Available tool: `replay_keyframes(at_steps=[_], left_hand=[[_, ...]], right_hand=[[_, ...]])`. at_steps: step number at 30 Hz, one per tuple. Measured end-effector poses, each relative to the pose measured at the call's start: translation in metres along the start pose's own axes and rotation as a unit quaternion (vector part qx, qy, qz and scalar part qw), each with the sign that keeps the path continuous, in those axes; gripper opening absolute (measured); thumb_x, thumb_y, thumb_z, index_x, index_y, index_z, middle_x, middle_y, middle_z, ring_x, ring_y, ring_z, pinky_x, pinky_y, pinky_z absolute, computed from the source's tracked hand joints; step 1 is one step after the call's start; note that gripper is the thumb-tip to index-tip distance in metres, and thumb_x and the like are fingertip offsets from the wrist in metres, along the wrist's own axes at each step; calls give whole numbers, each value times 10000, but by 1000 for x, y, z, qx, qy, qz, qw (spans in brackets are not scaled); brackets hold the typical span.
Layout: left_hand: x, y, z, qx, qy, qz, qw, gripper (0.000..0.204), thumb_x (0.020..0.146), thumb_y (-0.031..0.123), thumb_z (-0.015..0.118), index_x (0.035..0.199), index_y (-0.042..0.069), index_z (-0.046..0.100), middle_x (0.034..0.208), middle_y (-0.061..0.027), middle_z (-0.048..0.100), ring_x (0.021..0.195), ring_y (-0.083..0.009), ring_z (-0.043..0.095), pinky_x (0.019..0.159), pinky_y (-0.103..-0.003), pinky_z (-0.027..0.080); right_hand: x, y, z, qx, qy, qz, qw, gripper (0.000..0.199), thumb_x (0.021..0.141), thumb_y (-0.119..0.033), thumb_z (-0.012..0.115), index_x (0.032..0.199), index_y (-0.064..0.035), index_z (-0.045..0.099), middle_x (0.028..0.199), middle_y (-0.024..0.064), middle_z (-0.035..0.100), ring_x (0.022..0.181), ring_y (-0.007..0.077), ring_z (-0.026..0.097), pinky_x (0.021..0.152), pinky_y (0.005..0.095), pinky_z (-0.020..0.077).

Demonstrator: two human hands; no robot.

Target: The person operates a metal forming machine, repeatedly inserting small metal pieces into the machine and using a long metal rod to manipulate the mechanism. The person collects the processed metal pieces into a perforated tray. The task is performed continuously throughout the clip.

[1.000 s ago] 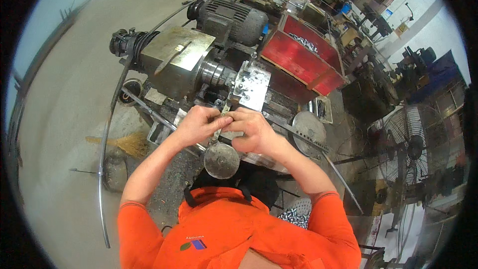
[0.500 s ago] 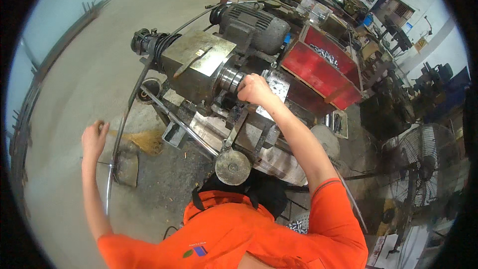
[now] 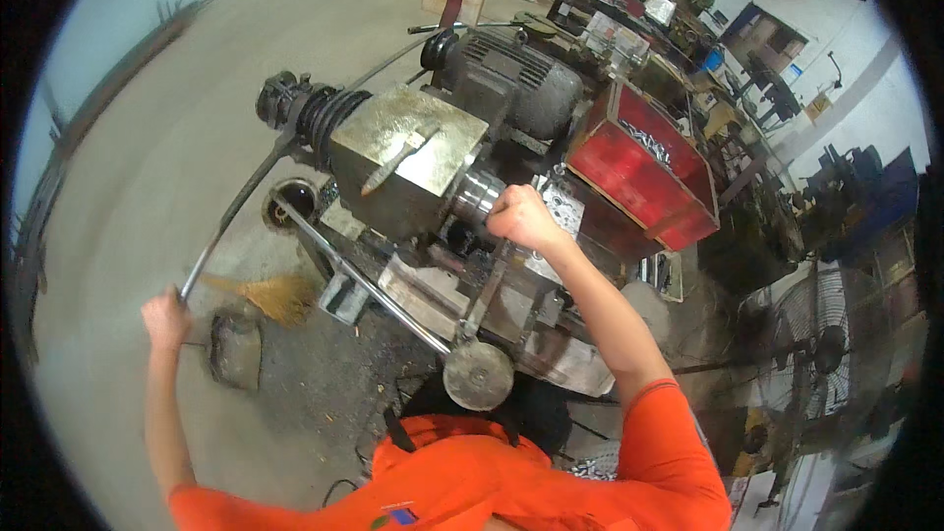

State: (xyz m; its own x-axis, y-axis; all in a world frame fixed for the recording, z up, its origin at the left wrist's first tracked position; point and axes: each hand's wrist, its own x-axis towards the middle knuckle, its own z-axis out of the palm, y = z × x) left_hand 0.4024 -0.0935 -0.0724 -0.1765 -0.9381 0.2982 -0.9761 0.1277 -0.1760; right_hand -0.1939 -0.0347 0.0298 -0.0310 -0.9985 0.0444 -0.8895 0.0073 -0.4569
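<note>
The person's left hand (image 3: 165,320) was out wide and low, closed round the lower end of a long curved dark steel lever bar (image 3: 236,211) that ran up to the black grooved belt pulley (image 3: 313,113) at the left end of a grimy grey metal lathe-like machine (image 3: 403,172). The right hand (image 3: 521,218) was well apart from it, fisted at the shiny steel spindle nose (image 3: 479,195); whether it gripped a part there I could not tell. A round steel handwheel (image 3: 479,376) sat near the person's chest, just above the orange shirt (image 3: 462,482). A grey electric motor (image 3: 516,84) sat behind the machine, with a red metal tray of small parts (image 3: 644,162) to its right. A straw broom head (image 3: 280,297) lay on the floor near the bar.

Risk, as I judged it: fingers at the spindle could get caught if the bar pulled the drive in while that hand was in place. The bar might slip off the pulley side and swing. The loose sleeve was near moving parts, and debris underfoot looked trip-prone.
</note>
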Motion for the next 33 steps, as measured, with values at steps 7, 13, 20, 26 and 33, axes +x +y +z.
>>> replay_keyframes(at_steps=[7,13,20,26,33], left_hand=[[64,-42,28,61,-20,26,998,93,688,84,610,760,66,554,721,-135,623,699,-317,616,609,-435,469],[63,65,-11,-187,228,41,955,243,767,160,633,976,35,632,826,-154,650,803,-329,625,722,-422,488],[-2,229,137,-296,-287,40,910,490,746,351,653,1092,11,580,990,-241,624,944,-370,604,776,-446,483],[44,237,119,17,-243,296,924,184,758,262,635,926,188,622,899,-86,662,848,-258,647,691,-407,504],[31,209,111,-150,-200,114,962,337,726,337,687,1011,161,641,823,-89,663,792,-289,641,679,-418,493]], right_hand=[[-2,5,4,-8,53,-32,998,232,509,-145,551,660,-40,693,634,198,614,639,358,623,645,377,514],[-53,21,-10,-51,134,-183,973,306,536,-192,615,803,-61,690,967,139,620,896,339,541,807,377,457],[-216,65,-48,-54,211,10,976,325,544,-127,628,854,-34,665,1034,150,613,928,337,565,820,390,469],[-348,112,-48,-34,204,238,949,367,554,-99,637,910,-19,666,1004,145,635,946,341,579,818,375,474],[-538,253,-13,-248,171,491,817,562,577,-100,639,1135,-75,578,1055,176,605,967,353,567,869,425,447]])
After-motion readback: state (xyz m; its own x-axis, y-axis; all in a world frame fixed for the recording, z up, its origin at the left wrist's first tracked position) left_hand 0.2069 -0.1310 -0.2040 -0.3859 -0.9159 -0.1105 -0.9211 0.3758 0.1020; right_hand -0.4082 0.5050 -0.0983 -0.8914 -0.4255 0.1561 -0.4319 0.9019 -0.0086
